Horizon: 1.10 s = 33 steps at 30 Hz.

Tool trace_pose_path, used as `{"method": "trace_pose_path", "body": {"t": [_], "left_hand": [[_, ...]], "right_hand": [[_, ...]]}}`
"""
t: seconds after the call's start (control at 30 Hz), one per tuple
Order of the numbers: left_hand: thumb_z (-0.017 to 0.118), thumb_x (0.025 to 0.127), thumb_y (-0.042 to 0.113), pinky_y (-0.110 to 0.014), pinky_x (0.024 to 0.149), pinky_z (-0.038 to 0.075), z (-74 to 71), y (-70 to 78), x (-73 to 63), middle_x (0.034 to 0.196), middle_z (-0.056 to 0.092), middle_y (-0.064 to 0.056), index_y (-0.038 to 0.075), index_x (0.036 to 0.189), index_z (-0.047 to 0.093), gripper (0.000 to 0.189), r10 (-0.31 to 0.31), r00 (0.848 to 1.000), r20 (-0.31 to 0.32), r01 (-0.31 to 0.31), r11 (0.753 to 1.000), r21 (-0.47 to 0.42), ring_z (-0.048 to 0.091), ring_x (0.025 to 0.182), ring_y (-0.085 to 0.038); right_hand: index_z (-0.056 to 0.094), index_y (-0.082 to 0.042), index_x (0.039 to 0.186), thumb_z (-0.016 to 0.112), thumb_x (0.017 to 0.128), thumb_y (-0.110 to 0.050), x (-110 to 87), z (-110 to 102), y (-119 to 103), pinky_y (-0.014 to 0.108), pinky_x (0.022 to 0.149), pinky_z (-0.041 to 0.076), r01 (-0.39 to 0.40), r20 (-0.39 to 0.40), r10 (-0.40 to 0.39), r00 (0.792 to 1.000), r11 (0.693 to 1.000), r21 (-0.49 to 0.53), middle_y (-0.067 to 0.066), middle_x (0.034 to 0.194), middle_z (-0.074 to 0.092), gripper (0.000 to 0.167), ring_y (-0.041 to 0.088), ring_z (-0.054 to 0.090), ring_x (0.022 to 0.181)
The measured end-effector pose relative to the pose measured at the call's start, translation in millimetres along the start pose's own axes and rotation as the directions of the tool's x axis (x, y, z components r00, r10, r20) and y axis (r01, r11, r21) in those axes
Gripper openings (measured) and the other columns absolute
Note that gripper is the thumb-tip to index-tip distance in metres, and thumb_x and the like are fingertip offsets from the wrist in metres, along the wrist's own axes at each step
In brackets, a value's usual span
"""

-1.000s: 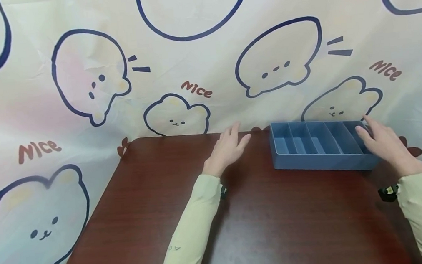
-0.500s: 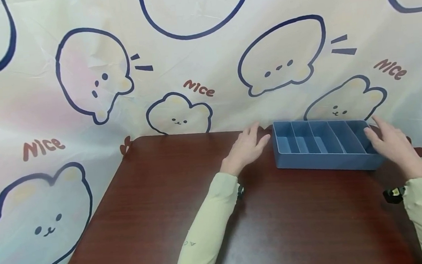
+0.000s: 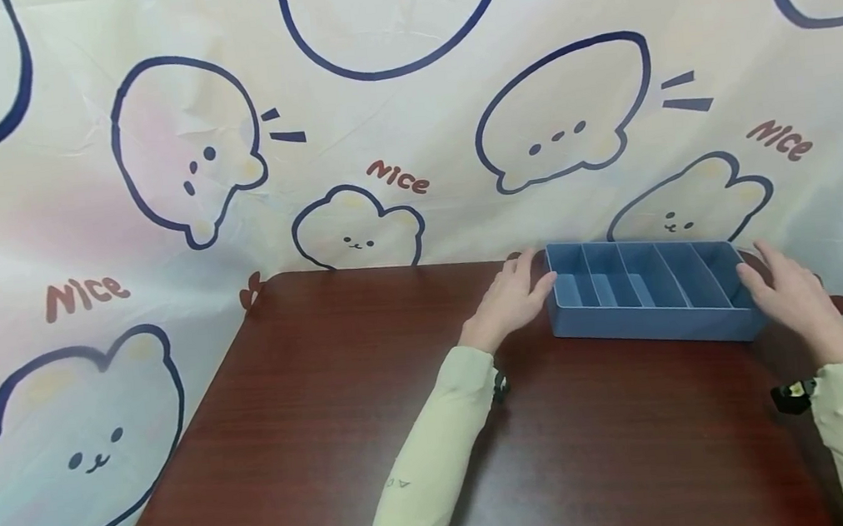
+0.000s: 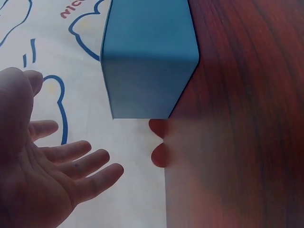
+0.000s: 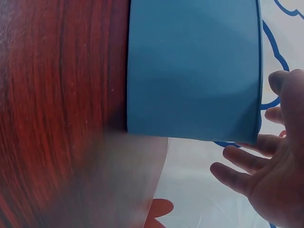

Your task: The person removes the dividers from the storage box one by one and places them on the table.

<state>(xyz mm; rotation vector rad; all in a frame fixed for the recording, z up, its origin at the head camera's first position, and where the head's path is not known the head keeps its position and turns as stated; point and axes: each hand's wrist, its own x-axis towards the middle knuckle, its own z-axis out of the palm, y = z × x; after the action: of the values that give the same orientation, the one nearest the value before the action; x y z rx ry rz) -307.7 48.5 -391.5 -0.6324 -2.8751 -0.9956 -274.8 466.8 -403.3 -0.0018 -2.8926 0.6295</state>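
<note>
A blue divided organizer box (image 3: 648,322) sits at the back right of the table, its long side facing me. Thin walls split it into several compartments, and no contents show in them. My left hand (image 3: 507,299) is at the box's left end, thumb tip right by the rim. In the left wrist view the left hand (image 4: 61,166) has its fingers spread, with a gap to the box (image 4: 142,85). At the right end, my right hand (image 3: 801,297) has its thumb close to the rim. The right wrist view shows the right hand's fingers (image 5: 232,178) extended beside the box's end wall (image 5: 194,71).
The dark red-brown wooden table (image 3: 316,439) reaches back to a pale curtain (image 3: 430,12) printed with cartoon bears. The box stands near the table's back edge. Another stretch of the curtain (image 3: 102,391) hangs along the left side.
My left hand has moved right across the table to the left end of the box. My right hand stays by the right end, with only a slight shift. The box appears still.
</note>
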Motion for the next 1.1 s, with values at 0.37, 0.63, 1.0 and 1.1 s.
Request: {"method": "trace_pose_path", "body": {"t": [0.37,0.63,1.0,1.1], "left_hand": [[0.047,0.098,0.051,-0.042,0.110,0.044,11.7,3.8,2.3,0.153,0.040,-0.006,0.022,0.154,0.025,0.067,-0.051,0.999,-0.012,0.050,0.997,-0.058,0.048,0.136,-0.021],[0.050,0.098,0.048,-0.039,0.107,0.046,18.7,6.4,4.2,0.149,0.043,-0.006,0.022,0.152,0.026,0.065,-0.048,0.999,-0.015,0.046,0.993,-0.109,0.051,0.130,-0.019],[0.048,0.099,0.048,-0.038,0.112,0.042,31.6,10.8,4.4,0.153,0.041,-0.005,0.020,0.154,0.027,0.065,-0.088,0.996,-0.004,0.086,0.983,-0.165,0.047,0.136,-0.019],[0.047,0.098,0.049,-0.038,0.112,0.041,33.4,11.9,6.8,0.154,0.040,-0.004,0.020,0.154,0.027,0.066,-0.095,0.995,0.001,0.094,0.981,-0.168,0.046,0.137,-0.018]], "right_hand": [[0.005,0.003,0.155,0.032,0.104,-0.039,-1.3,0.7,2.1,0.077,0.099,0.022,-0.011,-0.018,0.011,1.000,1.000,0.011,0.044,0.148,0.021,0.072,0.065,0.026,0.129],[0.001,0.000,0.156,0.032,0.103,-0.042,-4.9,4.4,5.8,0.078,0.095,0.026,-0.079,0.014,0.079,0.997,0.997,0.008,0.043,0.149,0.021,0.074,0.065,0.029,0.127],[0.000,-0.001,0.156,0.033,0.103,-0.041,-6.8,10.7,7.6,0.078,0.093,0.030,-0.101,0.018,0.101,0.995,0.994,0.041,0.045,0.144,0.028,0.074,0.064,0.035,0.124],[0.000,-0.001,0.156,0.033,0.103,-0.041,-7.4,12.0,8.2,0.077,0.094,0.030,-0.115,0.014,0.114,0.993,0.992,0.052,0.045,0.144,0.029,0.074,0.064,0.035,0.124]]}}
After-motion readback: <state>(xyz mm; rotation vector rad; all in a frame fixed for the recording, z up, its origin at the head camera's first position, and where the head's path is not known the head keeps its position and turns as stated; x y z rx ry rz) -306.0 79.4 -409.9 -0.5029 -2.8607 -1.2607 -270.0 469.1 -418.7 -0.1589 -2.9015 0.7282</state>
